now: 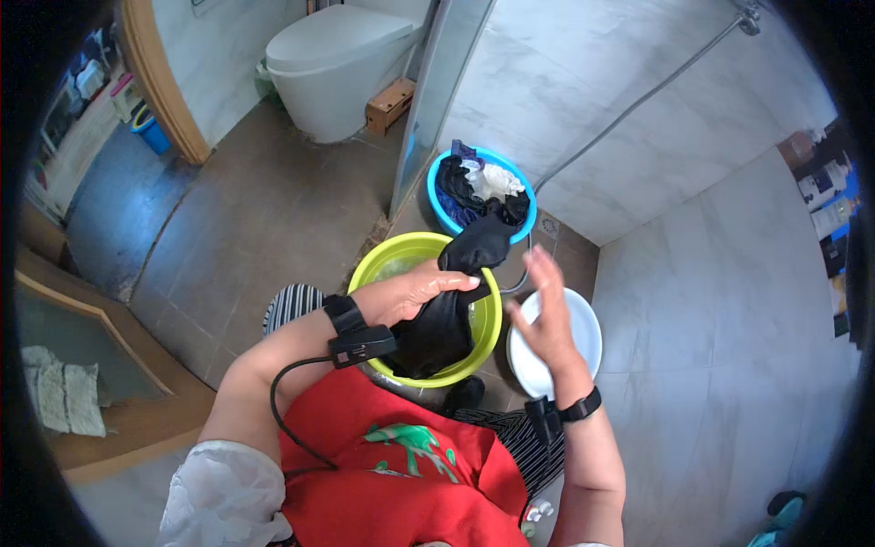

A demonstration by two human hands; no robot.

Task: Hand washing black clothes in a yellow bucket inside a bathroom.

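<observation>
A wet-looking black garment (437, 335) hangs partly in the lime-green basin (491, 335) and stretches up over its rim to the blue basin behind. My left hand (417, 290) grips its middle, thumb on top, above the green basin. My right hand (549, 311) is raised with fingers apart, holding nothing, over the white basin (584, 335). Some water shows in the green basin; the cloth hides much of its inside. In the blue basin (437, 205) lie dark clothes (454, 181) and a white cloth (493, 179).
Past a glass partition (437, 89) stands a toilet (328, 82) with a wooden box (389, 106) at its side. A shower hose (629, 109) runs down the tiled wall to the floor. Bottles (540, 509) stand by my right side. A wooden door (137, 410) is at the left.
</observation>
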